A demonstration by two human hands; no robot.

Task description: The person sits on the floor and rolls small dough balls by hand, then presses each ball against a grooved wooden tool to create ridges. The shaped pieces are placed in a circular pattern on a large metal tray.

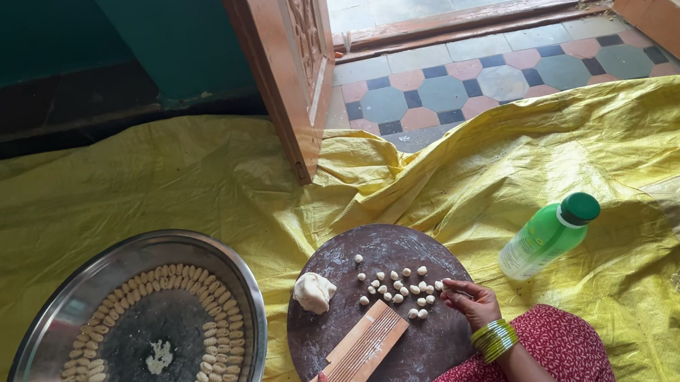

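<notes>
Steel tray (pixel 35 371) w/ ringed dough shells (pixel 213 300)

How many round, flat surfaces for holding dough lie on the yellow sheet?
2. A steel tray lies at the left, ringed with shaped dough pieces. A dark round board lies in the middle, in front of the person, carrying a dough lump and a ridged wooden paddle. None looks hidden.
</notes>
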